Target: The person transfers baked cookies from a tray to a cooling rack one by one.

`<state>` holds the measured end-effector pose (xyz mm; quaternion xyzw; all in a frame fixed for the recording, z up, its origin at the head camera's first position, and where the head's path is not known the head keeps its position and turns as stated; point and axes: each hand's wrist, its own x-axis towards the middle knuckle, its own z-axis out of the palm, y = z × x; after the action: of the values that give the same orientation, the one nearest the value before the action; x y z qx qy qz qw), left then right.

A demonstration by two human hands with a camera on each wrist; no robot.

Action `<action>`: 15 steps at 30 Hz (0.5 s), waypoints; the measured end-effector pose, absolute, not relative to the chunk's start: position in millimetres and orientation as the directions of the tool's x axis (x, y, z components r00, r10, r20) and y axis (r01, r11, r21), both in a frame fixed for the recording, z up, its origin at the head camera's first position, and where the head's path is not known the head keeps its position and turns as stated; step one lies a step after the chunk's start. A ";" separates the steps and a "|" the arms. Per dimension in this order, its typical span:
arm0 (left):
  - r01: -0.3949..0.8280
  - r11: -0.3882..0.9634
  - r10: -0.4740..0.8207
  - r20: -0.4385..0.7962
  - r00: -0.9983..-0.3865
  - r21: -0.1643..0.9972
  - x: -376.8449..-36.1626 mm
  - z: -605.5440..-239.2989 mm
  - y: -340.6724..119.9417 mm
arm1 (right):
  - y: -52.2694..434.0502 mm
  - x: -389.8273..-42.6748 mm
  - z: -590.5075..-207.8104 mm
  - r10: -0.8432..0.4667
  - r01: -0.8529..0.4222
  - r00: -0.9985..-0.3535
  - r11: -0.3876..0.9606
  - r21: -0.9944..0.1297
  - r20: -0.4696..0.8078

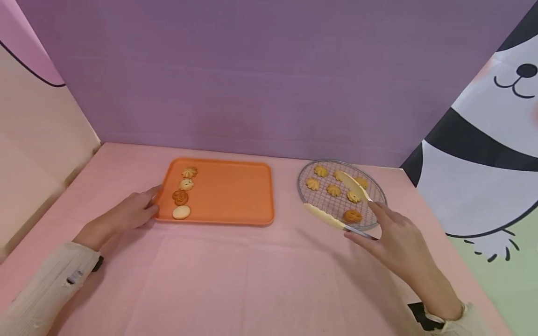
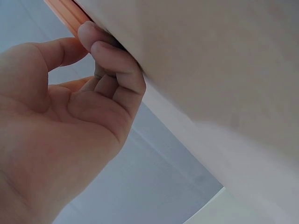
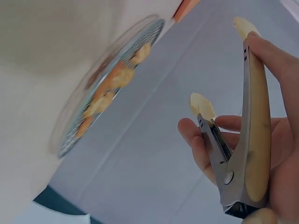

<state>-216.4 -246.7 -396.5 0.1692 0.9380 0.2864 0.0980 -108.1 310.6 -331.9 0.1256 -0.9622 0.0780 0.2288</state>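
My left hand (image 1: 128,212) pinches the left rim of an orange tray (image 1: 231,193); in the left wrist view the thumb and curled fingers meet at the tray's edge (image 2: 65,16). Several cookies stand in a column along the tray's left side, with a pale round cookie (image 1: 181,213) nearest me. My right hand (image 1: 399,242) holds a pair of tongs (image 3: 257,140) with metal arms and cream scalloped tips. The tongs are spread wide over a round wire rack (image 1: 299,186), nothing between their tips. Several cookies lie on the rack, among them a brown one (image 1: 352,216) at its near side.
Both tray and rack sit toward the back of a pink-covered table (image 1: 201,280), with a gap between them. Behind rises a purple backdrop (image 1: 260,84). A panda-printed panel (image 1: 475,140) stands along the right side, and a pale panel (image 1: 38,140) along the left.
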 end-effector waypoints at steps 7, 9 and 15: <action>0.263 0.748 0.392 -0.086 -0.916 0.609 -214.7 -396.1 -247.4 | 282.7 -123.9 -329.6 -0.298 -0.361 -0.843 0.930 -0.061 0.447; 0.258 0.750 0.388 -0.090 -0.917 0.609 -214.6 -395.9 -247.4 | 275.3 -127.3 -329.1 -0.328 -0.391 -0.835 0.919 -0.056 0.441; 0.248 0.767 0.375 -0.100 -0.922 0.591 -215.2 -394.8 -246.5 | 254.7 -136.0 -328.7 -0.437 -0.493 -0.763 0.870 0.007 0.477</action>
<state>-215.2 -246.5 -394.8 0.1668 0.9340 0.2975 0.1066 -136.0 254.7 -328.7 0.2481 -0.9370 0.0593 0.2388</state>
